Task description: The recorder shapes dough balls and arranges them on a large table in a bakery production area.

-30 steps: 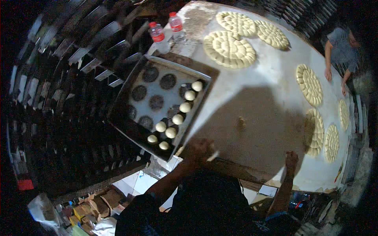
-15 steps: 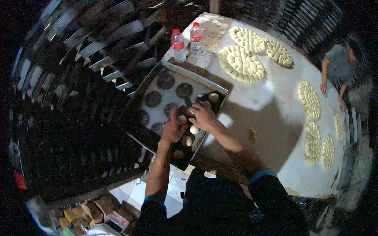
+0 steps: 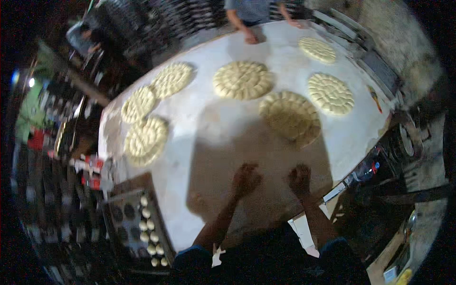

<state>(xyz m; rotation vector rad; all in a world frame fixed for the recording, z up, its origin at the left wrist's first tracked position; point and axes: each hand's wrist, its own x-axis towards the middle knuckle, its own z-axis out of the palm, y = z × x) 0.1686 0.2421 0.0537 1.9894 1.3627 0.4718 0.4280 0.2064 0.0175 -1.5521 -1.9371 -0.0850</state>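
Observation:
Both my hands are over the near part of the pale worktable (image 3: 180, 156), in deep shadow. My left hand (image 3: 248, 179) looks open, its fingers reaching toward the right, with nothing visible in them. To its right is my right hand (image 3: 299, 180), its fingers too dark and blurred to read. The dough round nearest my hands (image 3: 290, 118) lies beyond them, half in shadow, its rim divided into segments. Another scored dough round (image 3: 242, 80) sits farther back. At the lower left, a dark baking tray (image 3: 163, 223) bears several small dough balls (image 3: 151, 224) in rows beside dark round spots.
More dough rounds lie at left (image 3: 146, 141) and right (image 3: 331, 93). Red-labelled bottles (image 3: 92, 173) stand beyond the tray. A co-worker's hand (image 3: 250, 37) rests on the far edge. A thin tool (image 3: 375, 99) lies near the right edge.
My view has swung right, so the tray now appears at the lower left. Both hands have left the tray and its dough balls and are over the worktable.

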